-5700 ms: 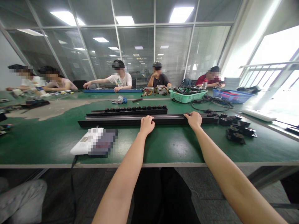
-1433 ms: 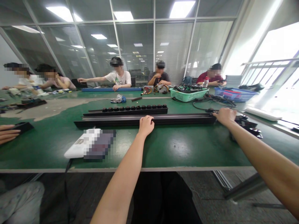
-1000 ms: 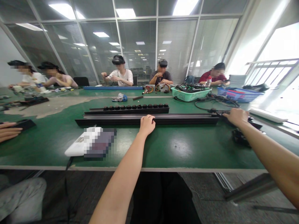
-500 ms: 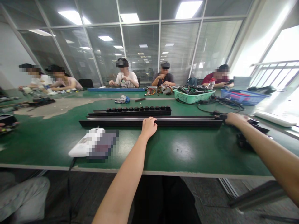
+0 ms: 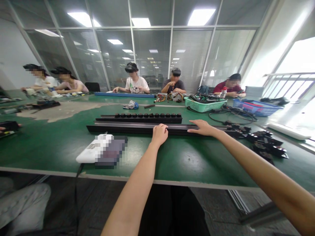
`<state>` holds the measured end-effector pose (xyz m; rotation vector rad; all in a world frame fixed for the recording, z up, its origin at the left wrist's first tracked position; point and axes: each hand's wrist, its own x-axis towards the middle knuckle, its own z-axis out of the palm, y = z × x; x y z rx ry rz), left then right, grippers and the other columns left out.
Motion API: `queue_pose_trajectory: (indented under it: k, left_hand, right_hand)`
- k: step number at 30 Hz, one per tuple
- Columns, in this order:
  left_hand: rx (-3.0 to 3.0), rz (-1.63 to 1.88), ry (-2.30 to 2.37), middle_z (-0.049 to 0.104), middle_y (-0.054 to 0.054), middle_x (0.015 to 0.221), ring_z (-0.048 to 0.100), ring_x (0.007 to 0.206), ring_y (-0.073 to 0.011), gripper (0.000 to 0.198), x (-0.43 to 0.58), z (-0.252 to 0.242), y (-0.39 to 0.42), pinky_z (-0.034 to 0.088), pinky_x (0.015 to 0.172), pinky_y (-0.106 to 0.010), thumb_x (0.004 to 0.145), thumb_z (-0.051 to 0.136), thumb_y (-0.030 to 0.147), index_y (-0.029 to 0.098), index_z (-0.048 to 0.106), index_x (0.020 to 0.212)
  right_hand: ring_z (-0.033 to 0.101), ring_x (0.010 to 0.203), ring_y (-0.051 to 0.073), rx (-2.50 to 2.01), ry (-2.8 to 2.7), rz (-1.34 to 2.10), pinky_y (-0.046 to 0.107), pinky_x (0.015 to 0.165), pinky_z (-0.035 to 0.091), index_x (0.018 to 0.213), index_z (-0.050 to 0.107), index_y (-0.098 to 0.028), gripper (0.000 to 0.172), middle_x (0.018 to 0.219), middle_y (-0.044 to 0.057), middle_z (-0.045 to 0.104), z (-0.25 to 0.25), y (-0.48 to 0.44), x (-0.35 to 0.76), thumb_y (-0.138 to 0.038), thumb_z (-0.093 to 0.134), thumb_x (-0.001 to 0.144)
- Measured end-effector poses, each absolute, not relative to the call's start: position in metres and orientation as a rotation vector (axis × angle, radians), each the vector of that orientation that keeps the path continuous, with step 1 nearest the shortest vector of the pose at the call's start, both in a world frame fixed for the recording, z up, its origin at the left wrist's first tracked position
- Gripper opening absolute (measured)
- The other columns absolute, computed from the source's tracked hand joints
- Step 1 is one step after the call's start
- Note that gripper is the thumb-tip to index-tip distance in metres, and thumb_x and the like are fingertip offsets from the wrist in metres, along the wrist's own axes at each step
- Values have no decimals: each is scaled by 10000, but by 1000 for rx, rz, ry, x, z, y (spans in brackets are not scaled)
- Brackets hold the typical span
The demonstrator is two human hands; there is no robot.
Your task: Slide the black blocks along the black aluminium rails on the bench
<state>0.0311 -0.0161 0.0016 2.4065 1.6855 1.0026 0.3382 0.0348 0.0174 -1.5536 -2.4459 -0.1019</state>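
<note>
Apparently: left hand (image 5: pixel 159 134) curled over black metal rail (image 5: pixel 123 129), right hand (image 5: pixel 201 127) open, flat on it, lower centre | positioning rail | next calls for a firm two-hand grip

Window glare blown out at right (image 5: pixel 294 62), ceiling light panels (image 5: pixel 201 13) overhead, fisheye bending at edges.

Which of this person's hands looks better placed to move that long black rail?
Probably the left hand: it curls over the edge of the long black rail, while the right hand lies flatter on top, fingers stretched out.
</note>
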Motion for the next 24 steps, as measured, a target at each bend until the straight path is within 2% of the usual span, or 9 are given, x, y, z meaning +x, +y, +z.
queue_pose_trajectory:
  k: [8,15,24]
  left_hand:
    - [2503,1107,1590,737,-67,1228,647,1205,-223,335,23,10,-26,471,1071,-370,961,471,48,221,726,1092]
    - [2623,1122,1586,742,-73,1121,644,1115,-246,288,21,16,-34,477,1002,-383,986,472,99,222,731,1007]
    - [2760,1074,1557,736,-97,1114,629,1086,-255,265,16,17,-38,444,976,-400,1014,468,139,207,723,984]
  right_hand:
    - [660,1162,355,-1506,-2589,39,421,969,518,1297,613,-208,784,1291,154,691,14,53,249,-759,743,755]
    - [695,1077,320,-1495,-2679,-19,367,875,514,1137,572,-253,615,1206,108,718,23,51,215,-744,709,794]
    - [705,1087,337,-1473,-2706,-136,353,842,492,1081,535,-263,454,1202,103,731,23,39,200,-640,671,868]
